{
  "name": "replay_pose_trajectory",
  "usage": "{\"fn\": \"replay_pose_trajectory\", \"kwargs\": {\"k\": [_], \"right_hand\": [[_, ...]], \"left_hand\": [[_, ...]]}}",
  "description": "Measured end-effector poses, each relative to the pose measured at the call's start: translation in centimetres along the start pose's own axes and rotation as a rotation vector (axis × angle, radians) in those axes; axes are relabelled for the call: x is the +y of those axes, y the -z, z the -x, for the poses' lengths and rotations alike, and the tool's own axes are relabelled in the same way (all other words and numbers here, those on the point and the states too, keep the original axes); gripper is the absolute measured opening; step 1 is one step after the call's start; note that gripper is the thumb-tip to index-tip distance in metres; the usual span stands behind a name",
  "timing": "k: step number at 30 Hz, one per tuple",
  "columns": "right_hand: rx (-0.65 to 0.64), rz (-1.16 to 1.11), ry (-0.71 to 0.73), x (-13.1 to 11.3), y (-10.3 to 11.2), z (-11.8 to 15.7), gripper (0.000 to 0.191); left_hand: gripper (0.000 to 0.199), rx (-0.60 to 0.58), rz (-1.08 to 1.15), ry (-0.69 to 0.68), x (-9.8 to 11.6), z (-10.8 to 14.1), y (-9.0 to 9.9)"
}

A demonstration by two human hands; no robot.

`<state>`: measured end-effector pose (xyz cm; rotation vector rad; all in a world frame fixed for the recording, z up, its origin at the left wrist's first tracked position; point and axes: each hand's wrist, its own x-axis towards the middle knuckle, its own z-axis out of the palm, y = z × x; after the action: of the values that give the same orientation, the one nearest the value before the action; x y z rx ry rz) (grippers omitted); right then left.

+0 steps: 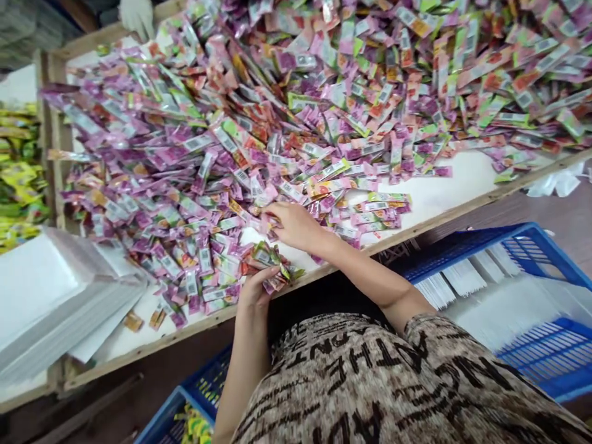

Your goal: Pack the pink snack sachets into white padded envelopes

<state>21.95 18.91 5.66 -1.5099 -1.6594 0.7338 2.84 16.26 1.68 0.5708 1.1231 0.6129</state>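
A wide heap of small pink, purple, green and orange packets [176, 148] covers a white table with a wooden rim [444, 217]. Near the front rim, my left hand [255, 288] is closed around a bunch of packets [272, 262] in mixed colours. My right hand [291, 226] reaches in from the right, just above and right of that bunch. Its thumb and fingers are pinched on a packet at the near edge of the heap. The far ends of its fingers partly blend into the packets.
White sheets or flat bags [60, 296] are stacked at the left. Blue crates [546, 246] [171, 407] stand below the rim, right and lower left. Yellow-green packets [21, 179] lie beyond a wooden divider. Another person's gloved hand [137, 17] rests at the top left.
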Motion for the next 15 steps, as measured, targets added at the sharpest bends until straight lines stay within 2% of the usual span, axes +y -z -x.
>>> {"fn": "replay_pose_trajectory", "kwargs": {"k": [4, 6, 8, 11, 15], "right_hand": [[-0.093, -0.051, -0.14, 1.8, 1.1, 2.6, 0.019], [-0.067, -0.048, -0.187, 2.6, 2.7, 3.1, 0.018], [0.039, 0.018, -0.24, 3.5, 4.6, 2.9, 0.019], [0.195, 0.248, -0.28, 5.6, 6.9, 1.5, 0.016], [0.144, 0.434, -0.274, 8.1, 7.8, -0.2, 0.01]], "left_hand": [[0.035, -0.01, -0.007, -0.019, -0.1, 0.0, 0.1], [0.033, -0.024, -0.009, -0.015, -0.2, 0.0, 0.2], [0.031, -0.046, -0.008, 0.0, -0.3, 0.0, 0.3], [0.029, -0.065, 0.005, 0.014, -0.3, 0.0, 0.3], [0.024, -0.083, 0.014, 0.051, -0.2, 0.1, 0.3]]}}
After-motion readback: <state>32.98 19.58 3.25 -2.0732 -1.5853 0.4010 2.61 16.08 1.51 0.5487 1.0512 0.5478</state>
